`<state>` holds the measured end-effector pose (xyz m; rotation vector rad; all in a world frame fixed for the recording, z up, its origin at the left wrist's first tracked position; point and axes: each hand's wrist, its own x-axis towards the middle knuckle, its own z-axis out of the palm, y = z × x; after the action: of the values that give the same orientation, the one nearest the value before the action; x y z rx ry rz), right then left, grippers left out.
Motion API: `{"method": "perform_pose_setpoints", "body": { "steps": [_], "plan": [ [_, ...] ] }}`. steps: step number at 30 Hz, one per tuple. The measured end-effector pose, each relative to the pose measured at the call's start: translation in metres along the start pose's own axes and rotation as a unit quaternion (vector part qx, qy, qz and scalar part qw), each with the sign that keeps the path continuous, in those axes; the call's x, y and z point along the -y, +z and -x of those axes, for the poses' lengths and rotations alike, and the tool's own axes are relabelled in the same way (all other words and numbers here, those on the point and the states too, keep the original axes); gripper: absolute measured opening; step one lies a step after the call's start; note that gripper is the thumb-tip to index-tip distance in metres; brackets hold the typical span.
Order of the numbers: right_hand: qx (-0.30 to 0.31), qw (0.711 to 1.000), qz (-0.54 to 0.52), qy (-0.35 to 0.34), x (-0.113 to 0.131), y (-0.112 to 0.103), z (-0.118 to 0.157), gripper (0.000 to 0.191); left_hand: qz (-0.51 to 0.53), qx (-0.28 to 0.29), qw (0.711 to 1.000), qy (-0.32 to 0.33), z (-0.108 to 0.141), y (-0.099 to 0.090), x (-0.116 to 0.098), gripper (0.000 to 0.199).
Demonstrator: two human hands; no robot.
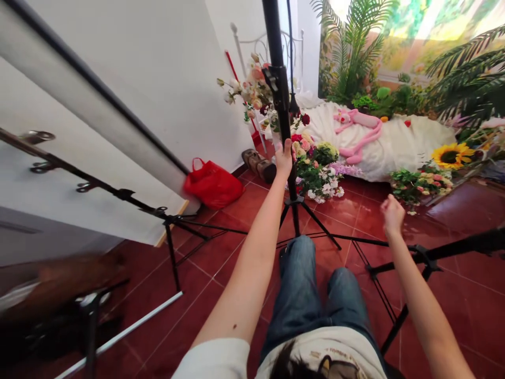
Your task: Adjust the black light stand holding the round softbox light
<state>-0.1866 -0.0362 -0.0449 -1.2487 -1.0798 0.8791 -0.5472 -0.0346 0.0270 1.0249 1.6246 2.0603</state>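
Observation:
A black light stand (282, 100) rises upright in front of me, its tripod legs spread on the red tiled floor. My left hand (284, 159) is wrapped round its pole, below a black clamp knob. Over the floor to the right, my right hand (393, 215) is closed in a loose fist; whatever it may hold is too small to make out. It is nearest to a low bunch of flowers and leaves (420, 181). Another bunch of artificial flowers (321, 176) lies just behind the pole.
A red bag (214, 183) and brown shoes (260, 164) stand by the left wall. Another black stand (430, 258) reaches in at right. A pink plush toy (365, 123) lies on white cloth (414, 145). A white rod (138, 322) crosses the floor at lower left.

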Motion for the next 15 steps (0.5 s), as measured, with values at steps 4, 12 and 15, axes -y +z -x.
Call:
{"method": "perform_pose_setpoints", "body": {
  "steps": [4,12,15],
  "plan": [
    [0.268,0.963,0.038,0.003,0.033,0.128,0.013,0.046,-0.004,0.026,1.0,-0.002,-0.001,-0.003,0.001,0.063],
    [0.381,0.909,0.125,0.111,0.075,0.267,0.023,0.05,-0.009,0.023,0.999,0.026,0.002,-0.005,0.001,0.067],
    [0.367,0.918,0.127,0.081,0.073,0.282,0.019,0.039,-0.002,0.023,0.999,0.027,0.003,-0.005,0.0,0.066]
  ]
}}
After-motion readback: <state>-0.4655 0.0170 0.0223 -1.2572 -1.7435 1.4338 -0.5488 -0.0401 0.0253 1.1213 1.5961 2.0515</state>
